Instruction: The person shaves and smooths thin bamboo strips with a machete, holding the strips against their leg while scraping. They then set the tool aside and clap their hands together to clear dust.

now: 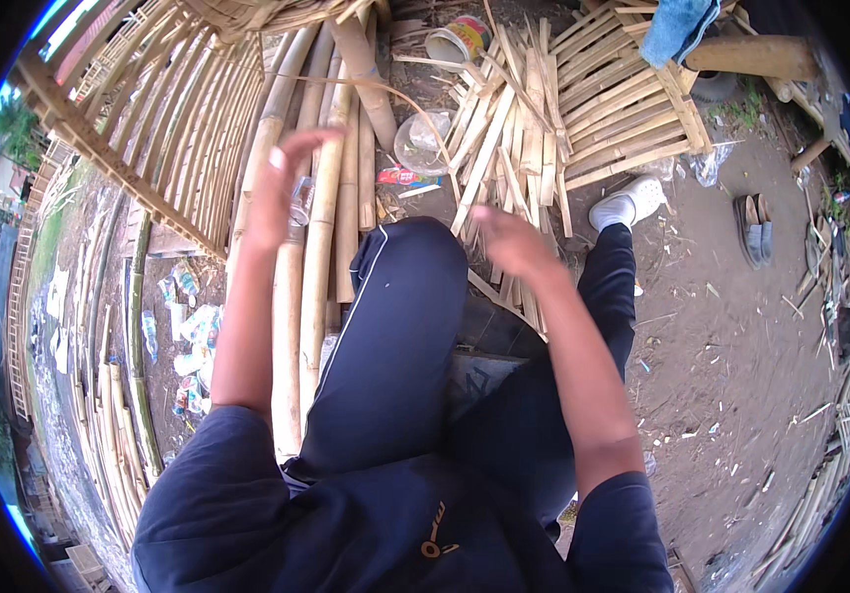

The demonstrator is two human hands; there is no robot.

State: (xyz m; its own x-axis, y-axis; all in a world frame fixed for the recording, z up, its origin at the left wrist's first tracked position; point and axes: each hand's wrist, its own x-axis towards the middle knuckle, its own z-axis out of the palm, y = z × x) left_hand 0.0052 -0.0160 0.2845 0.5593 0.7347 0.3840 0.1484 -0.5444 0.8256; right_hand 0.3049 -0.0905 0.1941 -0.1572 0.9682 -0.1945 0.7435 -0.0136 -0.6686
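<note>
My left hand [282,188] is raised over the long bamboo poles [318,198], its fingers stretched apart and nothing in them. To the right, my right hand [514,244] hovers by the near end of a pile of split bamboo slats [519,119]. Motion smears its fingers, so I cannot make out their grip. A thin bent bamboo strip [400,96] arcs between the poles and the slats, its lower end coming close to my right hand. Whether the two touch, I cannot tell.
A slatted bamboo panel [163,128] stands at the left, and a bamboo slat frame [633,109] lies at the far right. A bucket [458,42] and a clear plastic container [420,143] sit beyond my knee. Shoes [753,229] rest on the dirt, right.
</note>
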